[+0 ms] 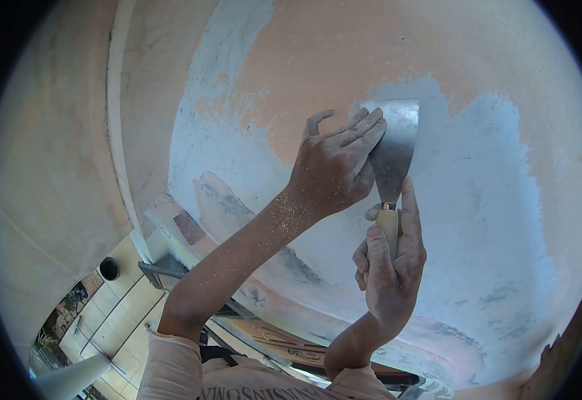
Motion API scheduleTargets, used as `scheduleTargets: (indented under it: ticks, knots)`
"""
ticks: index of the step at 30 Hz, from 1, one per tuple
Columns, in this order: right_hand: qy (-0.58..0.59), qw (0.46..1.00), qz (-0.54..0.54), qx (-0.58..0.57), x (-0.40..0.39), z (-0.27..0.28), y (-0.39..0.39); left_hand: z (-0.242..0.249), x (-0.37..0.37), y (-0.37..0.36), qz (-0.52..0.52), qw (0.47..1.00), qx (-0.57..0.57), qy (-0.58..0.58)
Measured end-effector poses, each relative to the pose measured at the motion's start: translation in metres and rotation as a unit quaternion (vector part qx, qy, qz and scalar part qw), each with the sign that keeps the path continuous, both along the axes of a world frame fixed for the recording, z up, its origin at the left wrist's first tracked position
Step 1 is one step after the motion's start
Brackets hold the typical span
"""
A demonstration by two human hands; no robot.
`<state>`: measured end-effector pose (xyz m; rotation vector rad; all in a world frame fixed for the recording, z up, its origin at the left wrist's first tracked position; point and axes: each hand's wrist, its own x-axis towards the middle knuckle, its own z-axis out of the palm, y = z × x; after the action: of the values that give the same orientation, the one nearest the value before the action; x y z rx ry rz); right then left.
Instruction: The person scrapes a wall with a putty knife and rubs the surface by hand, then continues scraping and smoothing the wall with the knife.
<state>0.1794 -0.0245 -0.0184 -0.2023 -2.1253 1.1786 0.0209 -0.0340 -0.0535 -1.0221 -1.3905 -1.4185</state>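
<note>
My right hand [394,260] is wrapped round the pale handle of a scraper [398,150], its index finger stretched up along the neck. The scraper points upward, its broad metal blade against the wall [464,200]. Several outstretched fingers of my left hand [341,157] lie against the blade's left side, and another finger sticks out curved. Whitish dust coats both hands, and pale flecks dot my left forearm. Around the blade the wall shows a bluish-white layer, with ragged-edged peach areas above and to the left.
Below stands a dark-framed piece [284,340] with a brown top, close under my arms. At the lower left are floor tiles [128,307], a black bucket [109,269] and a pale column [78,380]. A wall edge [116,113] runs down the left.
</note>
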Motion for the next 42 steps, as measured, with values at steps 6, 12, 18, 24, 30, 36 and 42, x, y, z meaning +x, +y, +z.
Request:
scheduleTargets:
  ticks: [6, 12, 18, 24, 30, 36, 42]
  knots:
    - [0.0, 1.0, 0.001, 0.016, -0.009, 0.002, -0.002, 0.005, -0.007, 0.004, -0.001, 1.0, 0.029, -0.008]
    - [-0.007, 0.998, -0.025, 0.054, -0.004, -0.003, 0.001, -0.001, -0.002, 0.004, 0.001, 1.0, 0.03, -0.008]
    - [-0.006, 0.999, -0.005, 0.044, -0.002, -0.002, 0.004, 0.001, 0.002, 0.001, 0.026, 0.999, 0.027, -0.016]
    - [-0.007, 0.998, -0.006, 0.055, -0.003, -0.002, 0.004, -0.001, -0.002, 0.0, 0.001, 1.0, 0.017, -0.012]
    - [-0.001, 0.998, -0.015, 0.063, -0.012, -0.002, 0.008, 0.004, -0.008, 0.004, 0.014, 0.999, 0.026, -0.01]
    - [-0.015, 0.999, -0.019, 0.043, -0.006, 0.006, 0.005, 0.007, -0.006, 0.005, 0.006, 0.999, 0.032, -0.001]
    - [0.002, 0.999, -0.004, 0.034, -0.001, 0.004, 0.012, 0.008, 0.004, 0.003, 0.004, 1.0, 0.012, -0.013]
